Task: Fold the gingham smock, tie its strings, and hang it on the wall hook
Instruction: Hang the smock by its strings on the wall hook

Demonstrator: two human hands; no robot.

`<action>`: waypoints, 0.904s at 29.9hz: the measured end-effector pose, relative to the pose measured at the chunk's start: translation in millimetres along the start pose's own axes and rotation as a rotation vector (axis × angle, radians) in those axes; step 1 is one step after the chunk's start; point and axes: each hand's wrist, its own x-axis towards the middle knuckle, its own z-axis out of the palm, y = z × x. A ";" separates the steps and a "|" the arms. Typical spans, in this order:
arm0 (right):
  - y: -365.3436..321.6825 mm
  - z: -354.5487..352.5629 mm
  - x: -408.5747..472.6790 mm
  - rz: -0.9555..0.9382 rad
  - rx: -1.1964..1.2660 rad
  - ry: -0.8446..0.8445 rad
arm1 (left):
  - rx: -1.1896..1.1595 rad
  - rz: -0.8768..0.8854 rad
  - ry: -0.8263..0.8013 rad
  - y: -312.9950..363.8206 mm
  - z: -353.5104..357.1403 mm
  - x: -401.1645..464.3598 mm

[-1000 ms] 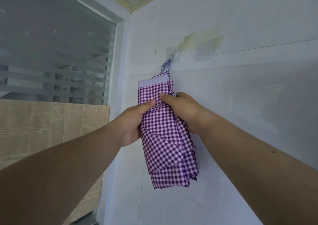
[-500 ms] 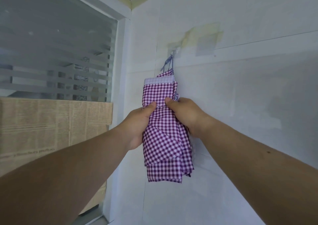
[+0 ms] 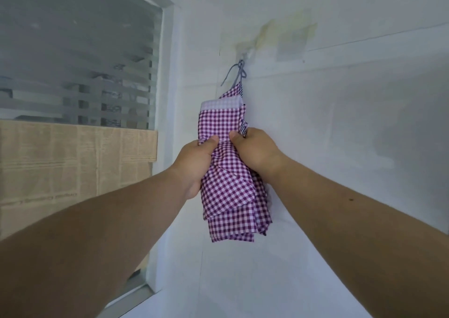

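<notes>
Both hands hold the folded gingham smock (image 3: 230,179) against the white wall (image 3: 340,147), just right of the room corner. The left hand (image 3: 194,164) grips the bundle's left edge, thumb pressed across the front; the right hand (image 3: 257,151) grips the right edge, its fingers (image 3: 237,136) curled round the cloth. From the bundle's top, at 12 o'clock, the tied strings (image 3: 238,71) run up to the wall hook (image 3: 244,55), a small clear one stuck on beside yellowed marks on the wall.

Risks, as I judge them: a downward tug from either hand could peel the hook off or slip the loop free, since little string sits over it. Letting go unevenly may swing the bundle and loosen its layered folds, which already splay at 6 o'clock. Whether the knot is tight cannot be told.
</notes>
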 end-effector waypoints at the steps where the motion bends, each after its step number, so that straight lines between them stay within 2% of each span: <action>1: -1.9 -3.0 2.5 0.018 0.031 -0.019 | -0.007 -0.005 0.002 3.3 0.3 -0.7; 4: 1.4 -4.6 -4.3 0.095 0.128 -0.089 | -0.005 -0.081 -0.082 3.5 -9.4 -7.2; 8: 20.5 2.0 -24.5 0.127 0.074 -0.151 | 0.070 -0.232 -0.225 -21.2 -24.8 -18.2; 14: 9.0 -8.9 -22.5 0.203 -0.010 -0.180 | 0.101 -0.239 -0.281 -35.7 -27.6 -22.3; 16: -7.3 -15.5 -18.0 0.153 0.000 -0.108 | 0.077 -0.238 -0.270 -37.9 -27.9 -22.4; 19: -40.6 -26.4 19.5 0.064 0.033 0.112 | 0.041 -0.253 -0.244 -36.8 -29.8 -20.6; 21: -60.3 -28.4 47.2 0.068 0.084 0.155 | 0.030 -0.255 -0.223 -34.8 -33.9 -21.3; 24: -78.8 -32.9 80.0 -0.035 -0.019 0.296 | 0.029 -0.269 -0.235 -27.6 -43.4 -26.0; 25: -83.0 -38.6 87.1 -0.070 -0.065 0.323 | 0.033 -0.266 -0.246 -25.1 -45.4 -27.6; 27: -94.8 -43.5 102.8 -0.080 -0.169 0.247 | 0.041 -0.251 -0.246 -18.3 -54.6 -26.8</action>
